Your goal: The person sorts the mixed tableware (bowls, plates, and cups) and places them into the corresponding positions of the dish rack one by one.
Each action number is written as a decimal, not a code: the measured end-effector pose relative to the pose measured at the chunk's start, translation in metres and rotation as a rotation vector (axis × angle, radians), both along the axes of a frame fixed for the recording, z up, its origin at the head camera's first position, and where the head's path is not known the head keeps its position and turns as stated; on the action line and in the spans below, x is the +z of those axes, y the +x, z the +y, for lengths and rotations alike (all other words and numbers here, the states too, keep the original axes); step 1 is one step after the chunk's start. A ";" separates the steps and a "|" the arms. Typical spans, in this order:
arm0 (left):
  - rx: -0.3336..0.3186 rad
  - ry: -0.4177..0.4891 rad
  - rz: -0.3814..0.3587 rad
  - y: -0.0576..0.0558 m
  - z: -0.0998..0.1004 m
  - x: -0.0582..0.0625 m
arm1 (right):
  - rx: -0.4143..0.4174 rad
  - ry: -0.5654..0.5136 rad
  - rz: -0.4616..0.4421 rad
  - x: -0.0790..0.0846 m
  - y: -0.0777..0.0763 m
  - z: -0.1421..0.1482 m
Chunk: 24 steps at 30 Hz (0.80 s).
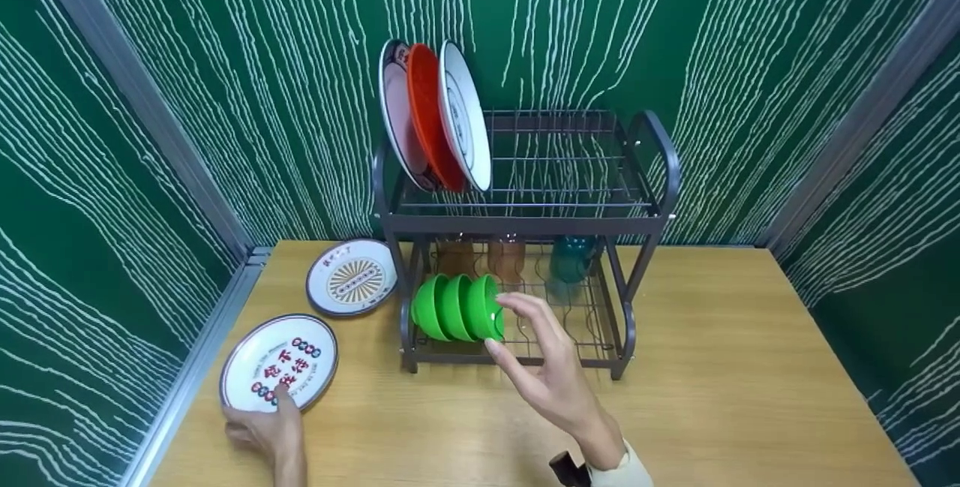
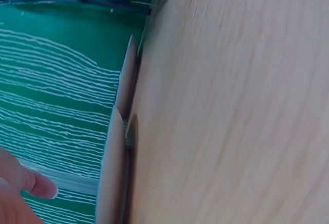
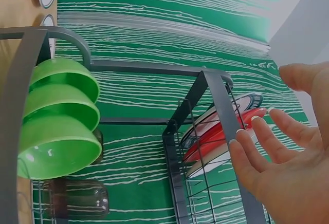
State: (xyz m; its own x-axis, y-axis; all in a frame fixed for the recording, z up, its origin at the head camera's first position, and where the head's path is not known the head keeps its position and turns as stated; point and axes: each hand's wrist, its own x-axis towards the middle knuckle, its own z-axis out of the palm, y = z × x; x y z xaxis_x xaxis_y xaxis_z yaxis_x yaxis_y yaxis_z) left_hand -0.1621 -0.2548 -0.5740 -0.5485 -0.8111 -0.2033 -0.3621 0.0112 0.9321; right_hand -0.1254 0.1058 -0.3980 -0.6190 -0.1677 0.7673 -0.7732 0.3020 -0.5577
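Observation:
My left hand [image 1: 266,431] is at the near rim of a white plate [image 1: 251,356] with red characters, lying on the table. Its thumb stretches over the plate; in the left wrist view a fingertip [image 2: 41,185] shows apart from the plate's surface. Three green bowls [image 1: 484,311] stand on edge in a row on the lower tier of a dark dish rack [image 1: 517,224]. Beside the rightmost bowl, my right hand [image 1: 551,374] has thumb and fingers spread. In the right wrist view this hand [image 3: 288,167] holds nothing and is apart from the bowls.
A second patterned plate [image 1: 322,288] lies behind the first, beside the rack. On the upper tier lean a patterned plate [image 1: 397,108], a red plate [image 1: 431,119] and a white plate [image 1: 465,108]. Orange and teal glasses [image 1: 574,258] stand at the lower back. Green walls enclose the table [image 1: 720,367].

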 end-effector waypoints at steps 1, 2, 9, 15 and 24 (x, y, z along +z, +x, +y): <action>-0.003 0.011 -0.015 0.000 -0.002 -0.001 | -0.004 0.001 -0.008 -0.001 0.001 0.001; -0.006 0.020 -0.032 -0.001 -0.003 -0.002 | -0.008 0.002 -0.013 -0.003 0.003 0.002; -0.007 0.073 -0.080 -0.006 -0.014 -0.006 | -0.031 0.011 -0.057 -0.014 0.012 0.006; 0.029 0.151 -0.138 -0.011 -0.029 -0.007 | -0.030 0.011 -0.079 -0.020 0.019 0.006; 0.067 0.169 -0.155 -0.019 -0.034 -0.007 | -0.057 0.040 -0.116 -0.059 0.015 0.010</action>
State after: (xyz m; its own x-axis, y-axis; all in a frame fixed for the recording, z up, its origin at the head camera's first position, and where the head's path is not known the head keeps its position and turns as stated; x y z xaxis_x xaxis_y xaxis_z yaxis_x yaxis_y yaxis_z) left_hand -0.1807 -0.2888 -0.5812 -0.4463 -0.7920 -0.4166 -0.4959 -0.1687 0.8518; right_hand -0.1100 0.1162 -0.4568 -0.7127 -0.1591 0.6832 -0.6850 0.3673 -0.6291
